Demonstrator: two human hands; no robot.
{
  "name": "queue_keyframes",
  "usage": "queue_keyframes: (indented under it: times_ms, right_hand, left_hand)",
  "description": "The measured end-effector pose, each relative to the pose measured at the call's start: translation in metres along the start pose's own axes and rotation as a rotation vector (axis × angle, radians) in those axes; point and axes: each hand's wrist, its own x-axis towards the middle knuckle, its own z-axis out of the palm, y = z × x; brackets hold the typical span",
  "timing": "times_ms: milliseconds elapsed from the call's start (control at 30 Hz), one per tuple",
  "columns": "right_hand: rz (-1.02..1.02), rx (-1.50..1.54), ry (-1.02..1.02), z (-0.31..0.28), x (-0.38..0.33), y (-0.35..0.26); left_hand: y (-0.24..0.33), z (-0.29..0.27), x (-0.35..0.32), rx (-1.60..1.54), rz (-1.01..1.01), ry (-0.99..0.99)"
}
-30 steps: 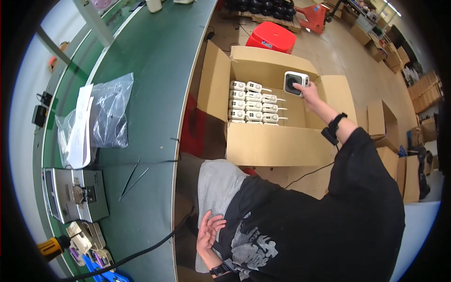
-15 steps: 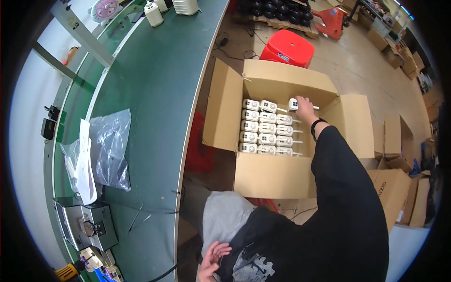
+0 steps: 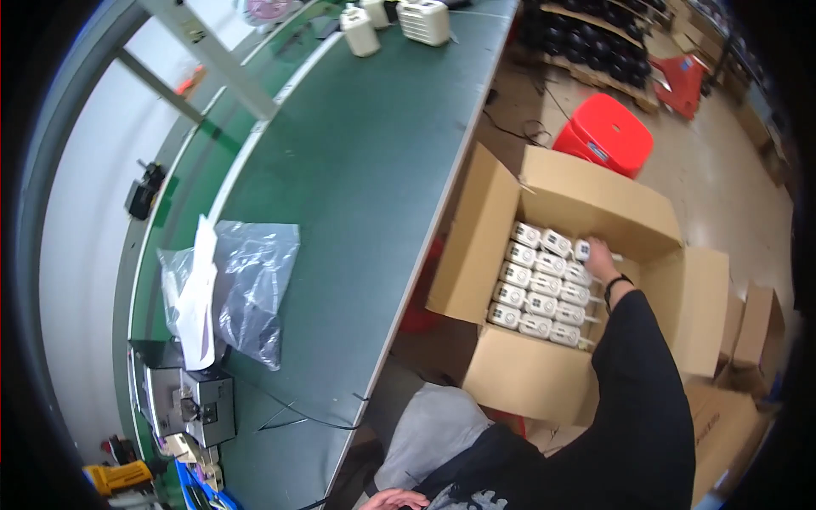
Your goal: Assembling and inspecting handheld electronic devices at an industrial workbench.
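Observation:
Inside the open cardboard box (image 3: 535,367), my right hand (image 3: 600,258) grips a small white plastic device (image 3: 582,250) at the far right end of the packed rows. Several like devices (image 3: 541,304) stand close together in columns, each with a round mark on top and some with a dark four-part mark. Thin white pieces stick out to the right from the right-hand column. My left hand (image 3: 396,500) is low at the picture's edge by my lap, partly cut off, its fingers loosely stretched with nothing in them.
A green workbench (image 3: 340,187) runs along the left, bearing a clear plastic bag (image 3: 255,289), a grey metal device (image 3: 208,408) and white containers (image 3: 422,21). Beyond the box stands a red stool (image 3: 608,132). More cartons (image 3: 722,433) lie at right; a red pallet jack (image 3: 680,85) is far off.
The view has swung, so bench and box appear farther right and lower. My right hand has brought the held device closer to the row's other devices. My left hand sits lower in the picture.

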Motion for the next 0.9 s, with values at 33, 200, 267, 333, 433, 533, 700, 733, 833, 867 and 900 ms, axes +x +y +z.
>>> queue_keyframes:
  times_ms: [33, 200, 267, 333, 433, 533, 700, 733, 833, 867, 900]
  right_hand:
    - [0.010, 0.043, -0.036, 0.000, 0.002, 0.001]
    - [0.107, 0.161, -0.263, 0.002, 0.009, 0.009]
    - [0.128, 0.187, -0.312, 0.007, 0.014, 0.012]
    - [0.156, 0.065, -0.307, -0.007, 0.009, -0.001]
    - [0.060, 0.072, 0.011, -0.014, 0.012, -0.010]
    - [-0.055, 0.205, -0.118, -0.075, 0.014, -0.046]
    - [-0.187, 0.527, -0.839, -0.230, 0.004, -0.145]
    - [-0.359, 0.565, -0.833, -0.260, 0.000, -0.167]
    - [-0.600, 0.667, -0.780, -0.330, -0.018, -0.253]
    - [-0.656, 0.670, -0.738, -0.349, -0.025, -0.278]
    - [-0.710, 0.671, -0.692, -0.364, -0.029, -0.299]
  left_hand:
    - [0.005, 0.002, 0.005, 0.013, 0.006, -0.001]
    - [0.028, 0.013, 0.023, 0.067, 0.011, -0.029]
    - [0.027, 0.010, 0.022, 0.082, 0.017, -0.035]
    - [0.023, 0.004, 0.022, 0.066, -0.134, -0.054]
    - [0.023, 0.008, 0.026, 0.119, -0.100, -0.014]
    - [0.026, 0.007, 0.030, 0.187, -0.125, -0.018]
    - [0.055, 0.028, 0.050, 0.297, -0.250, -0.171]
    - [0.059, 0.029, 0.052, 0.426, -0.267, -0.216]
    - [0.063, 0.039, 0.042, 0.535, -0.327, -0.199]
    - [0.072, 0.049, 0.038, 0.472, -0.345, -0.124]
    - [0.078, 0.055, 0.031, 0.475, -0.343, -0.132]
